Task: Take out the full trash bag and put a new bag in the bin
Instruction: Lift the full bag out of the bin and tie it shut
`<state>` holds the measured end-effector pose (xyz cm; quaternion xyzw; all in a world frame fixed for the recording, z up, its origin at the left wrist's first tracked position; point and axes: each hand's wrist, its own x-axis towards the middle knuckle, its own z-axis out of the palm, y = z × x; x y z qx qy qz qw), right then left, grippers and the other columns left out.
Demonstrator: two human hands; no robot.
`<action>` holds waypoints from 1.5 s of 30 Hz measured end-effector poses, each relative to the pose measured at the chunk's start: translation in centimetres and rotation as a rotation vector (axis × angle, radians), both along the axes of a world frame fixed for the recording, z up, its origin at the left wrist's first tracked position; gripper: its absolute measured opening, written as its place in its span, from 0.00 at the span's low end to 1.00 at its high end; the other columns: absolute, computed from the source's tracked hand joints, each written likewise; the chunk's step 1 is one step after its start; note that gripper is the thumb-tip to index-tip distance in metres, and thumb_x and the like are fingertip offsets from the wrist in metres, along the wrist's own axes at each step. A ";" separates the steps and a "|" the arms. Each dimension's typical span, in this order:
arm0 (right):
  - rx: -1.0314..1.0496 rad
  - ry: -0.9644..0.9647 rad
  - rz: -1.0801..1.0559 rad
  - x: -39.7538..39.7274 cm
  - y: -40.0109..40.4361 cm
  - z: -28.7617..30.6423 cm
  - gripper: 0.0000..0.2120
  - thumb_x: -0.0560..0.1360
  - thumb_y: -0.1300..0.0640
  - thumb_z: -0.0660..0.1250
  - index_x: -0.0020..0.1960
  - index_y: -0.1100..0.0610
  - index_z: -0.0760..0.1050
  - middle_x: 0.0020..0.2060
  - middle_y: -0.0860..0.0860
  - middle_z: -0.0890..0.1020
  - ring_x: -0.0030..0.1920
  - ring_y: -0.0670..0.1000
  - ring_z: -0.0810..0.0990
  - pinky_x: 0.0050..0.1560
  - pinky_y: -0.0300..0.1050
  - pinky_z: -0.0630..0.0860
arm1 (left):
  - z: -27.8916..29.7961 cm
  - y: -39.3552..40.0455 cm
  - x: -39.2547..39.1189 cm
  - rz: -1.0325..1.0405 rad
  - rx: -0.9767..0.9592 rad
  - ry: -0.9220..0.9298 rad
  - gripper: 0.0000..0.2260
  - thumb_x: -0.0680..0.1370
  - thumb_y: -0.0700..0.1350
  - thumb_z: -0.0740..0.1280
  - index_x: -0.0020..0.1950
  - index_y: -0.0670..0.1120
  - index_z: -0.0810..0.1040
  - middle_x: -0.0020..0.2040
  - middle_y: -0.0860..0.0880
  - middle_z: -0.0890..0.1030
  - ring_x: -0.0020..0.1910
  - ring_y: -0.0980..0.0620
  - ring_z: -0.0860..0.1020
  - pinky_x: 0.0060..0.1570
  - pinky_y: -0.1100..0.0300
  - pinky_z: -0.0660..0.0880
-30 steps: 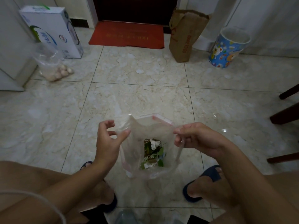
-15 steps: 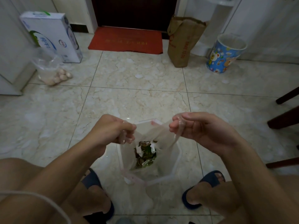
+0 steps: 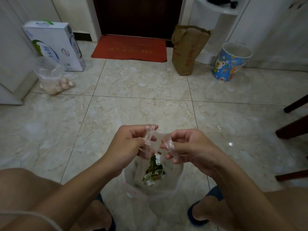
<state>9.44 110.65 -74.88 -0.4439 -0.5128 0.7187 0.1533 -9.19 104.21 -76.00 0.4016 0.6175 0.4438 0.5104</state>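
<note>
1. Bag (image 3: 155, 174) hanging low between the feet, clear plastic, green scraps and white bits sitting in the bottom. Looks like it sits in a pale bin, but too see-through to be sure.
2. Left hand (image 3: 131, 145) pinching one bunched edge of the bag, fingers curled round the twisted plastic, thumb on top.
3. Right hand (image 3: 186, 147) doing the same on the other edge, fingers curled tight on a gathered strip.
4. Both strips drawn up and in toward each other, almost touching. Probably set up for a knot, so nothing spills on the way out.
5. Held high and centred so the weight hangs straight down and the mouth narrows.
6. Not tied yet, opening still showing the scraps.
7. Blue cartoon bin (image 3: 230, 61) well apart by the far wall, already lined by the look of it.
8. Paper bag (image 3: 188, 50) and red mat (image 3: 130, 48) by the door.
</note>
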 end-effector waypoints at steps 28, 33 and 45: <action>0.251 -0.334 -0.021 -0.5 0.1 -2.4 0.07 0.67 0.64 0.76 0.31 0.58 0.82 0.34 0.56 0.85 0.40 0.51 0.85 0.49 0.47 0.81 | -1.7 -0.1 0.8 -0.228 0.076 0.546 0.22 0.63 0.56 0.79 0.55 0.58 0.81 0.29 0.54 0.74 0.27 0.59 0.70 0.32 0.59 0.72; 0.341 -0.441 -0.245 1.2 1.8 -4.0 0.09 0.67 0.59 0.77 0.32 0.62 0.82 0.32 0.58 0.84 0.35 0.53 0.82 0.45 0.45 0.79 | -2.4 0.4 -1.5 -0.162 0.002 0.499 0.03 0.72 0.48 0.75 0.44 0.51 0.87 0.25 0.54 0.79 0.23 0.55 0.74 0.31 0.58 0.74; 0.051 -0.402 -0.673 4.4 4.6 -8.1 0.06 0.74 0.66 0.67 0.42 0.67 0.81 0.34 0.62 0.83 0.28 0.49 0.72 0.26 0.40 0.68 | -5.9 0.4 -7.8 0.192 -0.561 -0.235 0.08 0.80 0.36 0.60 0.41 0.42 0.74 0.33 0.46 0.76 0.19 0.58 0.64 0.18 0.69 0.56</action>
